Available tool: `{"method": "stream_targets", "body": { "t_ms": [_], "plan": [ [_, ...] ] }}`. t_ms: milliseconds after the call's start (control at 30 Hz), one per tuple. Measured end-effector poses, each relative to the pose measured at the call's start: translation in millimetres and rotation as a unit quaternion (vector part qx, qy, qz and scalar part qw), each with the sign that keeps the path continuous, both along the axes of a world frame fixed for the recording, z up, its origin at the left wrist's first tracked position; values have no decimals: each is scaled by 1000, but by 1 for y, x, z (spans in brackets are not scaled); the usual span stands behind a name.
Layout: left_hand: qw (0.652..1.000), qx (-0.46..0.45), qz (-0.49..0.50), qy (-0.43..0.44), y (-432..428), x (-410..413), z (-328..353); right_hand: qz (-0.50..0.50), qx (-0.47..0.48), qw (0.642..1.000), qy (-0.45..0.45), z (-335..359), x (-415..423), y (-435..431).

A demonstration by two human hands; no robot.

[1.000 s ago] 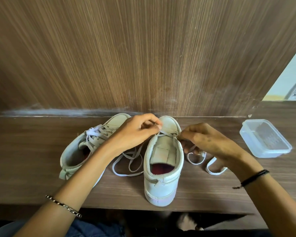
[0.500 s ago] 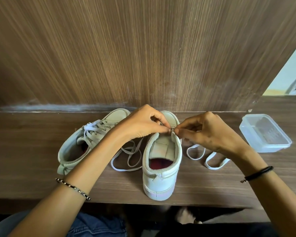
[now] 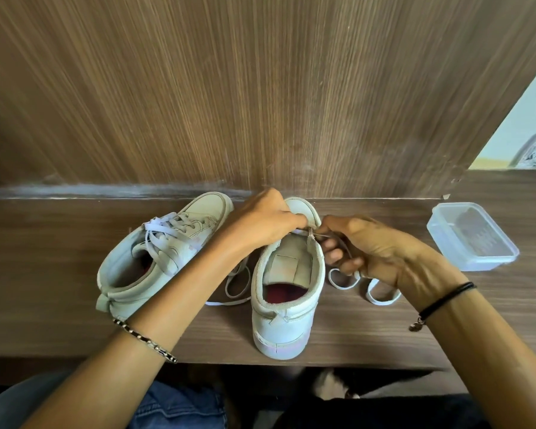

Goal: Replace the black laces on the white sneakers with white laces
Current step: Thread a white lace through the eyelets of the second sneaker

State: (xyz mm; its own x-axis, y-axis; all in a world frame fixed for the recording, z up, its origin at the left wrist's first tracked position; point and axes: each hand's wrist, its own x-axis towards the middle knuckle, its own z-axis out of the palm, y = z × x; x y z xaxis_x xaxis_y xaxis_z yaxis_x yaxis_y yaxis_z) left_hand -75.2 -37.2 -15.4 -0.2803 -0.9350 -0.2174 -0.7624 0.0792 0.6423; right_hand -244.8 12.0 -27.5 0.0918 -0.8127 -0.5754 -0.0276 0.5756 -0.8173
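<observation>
Two sneakers on the table (image 3: 44,274), clock read from the unlaced sneaker (image 3: 287,292), 12 pointing away from the person. Nearest, at 6, jeans (image 3: 180,407) below the table edge; a beaded bracelet (image 3: 143,339) on the left wrist at 8, a black cord band (image 3: 443,301) on the right wrist at 4. Unlaced sneaker stands heel toward the person, tongue bare, red insole showing. White lace (image 3: 381,297) lies slack in flat loops on the table at 3, more of it at 9 between the shoes. At 12, over the toe-end eyelets, left hand (image 3: 260,224) has fingers curled and thumb closed in a pinch on the lace by the eyelet row; cannot tell if it also grips the flap. Right hand (image 3: 378,252) at 2 pinches the lace end between thumb and fingertips right at the right-side eyelet, other fingers curled under. Hands nearly touching. Laced sneaker (image 3: 164,255) at 10, tilted, already carrying a white lace. No black lace in view. Plastic box (image 3: 472,236) at 2, well apart, lid on. Wood wall panel (image 3: 260,88) behind everything. Judgement: lace is light, limp and flat, twists easily, so take it at the stiff tip for threading; the shoe is light enough to slide, so steady the eyelet flap.
</observation>
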Motion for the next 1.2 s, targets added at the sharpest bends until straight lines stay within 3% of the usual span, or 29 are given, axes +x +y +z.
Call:
{"method": "stream_targets", "body": {
  "t_ms": [133,267,433,567,833,1200],
  "plan": [
    [998,-50,11,20,-3,11,-10,-5,-11,1000,-5,0,1,2],
    [996,-14,39,74,-4,27,-15,56,-75,993,66,8,-2,6],
    [999,42,10,13,-4,42,-11,123,-117,971,167,15,-15,9],
    [996,89,-7,18,2,47,-7,91,-132,972,173,13,-12,7],
    [996,70,-40,27,-3,58,5,76,-146,974,158,8,-6,7],
    [989,89,-26,112,-2,58,4,33,-83,984,154,11,-10,3]
  ]
}}
